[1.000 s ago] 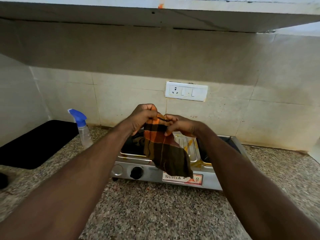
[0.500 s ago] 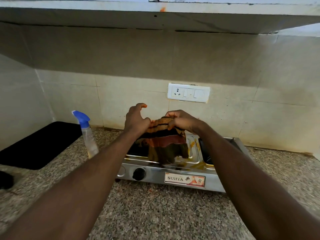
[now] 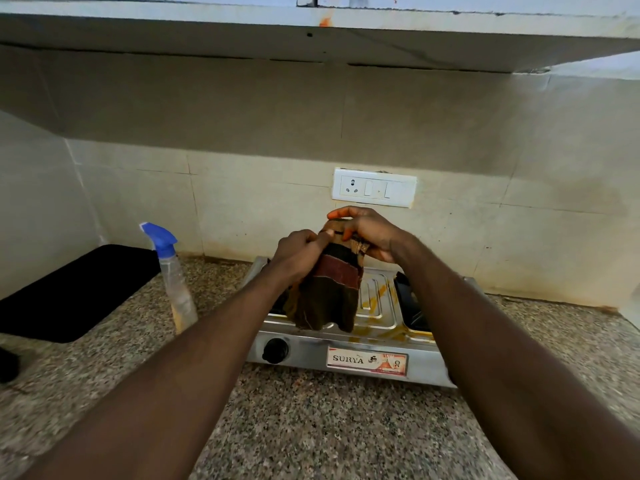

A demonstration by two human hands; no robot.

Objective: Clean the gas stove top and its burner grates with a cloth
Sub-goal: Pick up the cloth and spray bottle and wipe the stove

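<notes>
One "SURYA" label (image 3: 367,361) on the stove (image 3: 304,353) front

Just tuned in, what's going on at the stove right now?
A person holds a striped cloth in both hands above the stove. The left hand grips its side and the right hand pinches its top. The cloth hangs bunched over the stove top, where yellow stains show. A spray bottle stands on the counter to the left, untouched.
</notes>
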